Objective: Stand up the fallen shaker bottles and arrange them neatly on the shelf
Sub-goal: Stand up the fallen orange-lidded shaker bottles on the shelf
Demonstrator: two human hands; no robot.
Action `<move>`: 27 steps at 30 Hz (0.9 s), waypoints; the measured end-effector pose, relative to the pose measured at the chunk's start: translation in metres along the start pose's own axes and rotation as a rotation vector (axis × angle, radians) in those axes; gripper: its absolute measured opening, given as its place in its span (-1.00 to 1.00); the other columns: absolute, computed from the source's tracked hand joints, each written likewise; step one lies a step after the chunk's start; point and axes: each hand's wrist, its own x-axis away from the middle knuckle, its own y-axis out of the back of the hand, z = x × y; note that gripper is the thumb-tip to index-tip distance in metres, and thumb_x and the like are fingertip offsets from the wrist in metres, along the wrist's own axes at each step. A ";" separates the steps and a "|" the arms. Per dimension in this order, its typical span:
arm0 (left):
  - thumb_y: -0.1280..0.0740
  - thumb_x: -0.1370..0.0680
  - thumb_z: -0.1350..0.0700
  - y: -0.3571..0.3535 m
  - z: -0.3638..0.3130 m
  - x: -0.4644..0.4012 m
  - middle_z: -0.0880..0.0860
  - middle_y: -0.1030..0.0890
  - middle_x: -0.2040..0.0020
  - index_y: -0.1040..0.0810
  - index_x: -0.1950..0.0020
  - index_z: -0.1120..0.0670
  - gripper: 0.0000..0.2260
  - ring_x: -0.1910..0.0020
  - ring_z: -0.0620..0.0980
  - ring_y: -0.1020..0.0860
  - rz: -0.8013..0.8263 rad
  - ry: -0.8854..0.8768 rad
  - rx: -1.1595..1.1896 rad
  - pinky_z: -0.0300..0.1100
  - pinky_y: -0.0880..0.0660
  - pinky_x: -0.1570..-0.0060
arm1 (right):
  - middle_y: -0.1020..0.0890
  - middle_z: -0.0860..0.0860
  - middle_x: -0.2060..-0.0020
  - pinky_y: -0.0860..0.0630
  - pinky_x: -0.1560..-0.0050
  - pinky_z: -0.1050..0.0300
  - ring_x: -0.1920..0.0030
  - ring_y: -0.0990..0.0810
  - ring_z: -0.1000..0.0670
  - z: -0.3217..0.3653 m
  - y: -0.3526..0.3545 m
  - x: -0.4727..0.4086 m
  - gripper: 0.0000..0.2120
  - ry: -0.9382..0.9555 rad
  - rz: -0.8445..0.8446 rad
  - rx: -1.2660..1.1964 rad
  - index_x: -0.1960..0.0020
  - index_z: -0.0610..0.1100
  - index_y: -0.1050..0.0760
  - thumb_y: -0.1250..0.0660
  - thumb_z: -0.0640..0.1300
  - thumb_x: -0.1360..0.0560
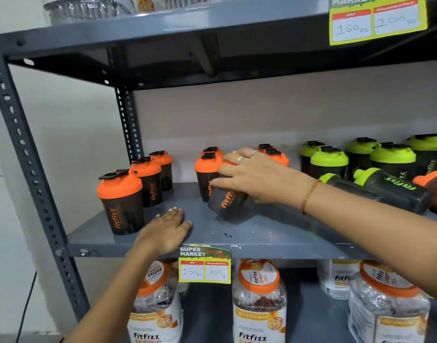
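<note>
My right hand (256,178) grips a dark shaker bottle with an orange lid (227,199), tilted, its base just above the grey shelf (262,233). My left hand (166,230) lies flat on the shelf's front, fingers apart, holding nothing. Three orange-lidded shakers (121,201) stand in a diagonal row at the left. More orange ones (206,174) stand behind my right hand. Green-lidded shakers (329,162) stand at the back right. Two green-lidded bottles (390,189) lie on their sides at the right, and an orange-lidded one (433,181) lies at the right edge.
A perforated steel upright (27,149) frames the left side. An upper shelf (163,28) hangs overhead with a price tag (376,21). Another price tag (204,264) hangs from the shelf's front lip. Big Fitfizz jars (259,300) fill the shelf below.
</note>
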 end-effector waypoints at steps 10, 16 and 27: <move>0.10 -0.59 -0.10 0.003 -0.003 -0.001 0.05 0.01 -0.57 0.00 -0.53 0.09 -0.46 -0.54 -0.05 0.04 0.015 0.003 -0.018 -0.04 0.08 -0.49 | -0.53 -0.05 -0.31 -0.23 -0.41 -0.19 -0.42 -0.38 -0.22 0.040 0.013 -0.050 -0.57 0.305 0.058 0.300 -0.37 -0.04 -0.48 -0.32 -0.23 -0.51; 0.09 -0.60 -0.10 0.003 -0.001 0.000 0.05 0.02 -0.57 0.01 -0.53 0.08 -0.46 -0.54 -0.06 0.06 0.024 -0.006 -0.020 -0.03 0.10 -0.51 | -0.33 -0.09 -0.52 -0.03 -0.52 -0.24 -0.55 -0.21 -0.21 0.040 0.012 -0.038 -0.43 0.272 0.016 0.334 -0.56 -0.03 -0.21 -0.22 -0.26 -0.58; 0.09 -0.62 -0.06 0.003 -0.001 0.001 0.05 0.05 -0.57 0.02 -0.53 0.08 -0.50 -0.54 -0.07 0.06 0.024 -0.030 -0.026 -0.03 0.08 -0.52 | -0.55 -0.08 -0.26 -0.48 -0.10 -0.08 -0.24 -0.52 -0.19 -0.030 -0.010 0.105 -0.34 -0.751 0.045 -0.198 -0.44 -0.04 -0.37 -0.28 0.25 -0.43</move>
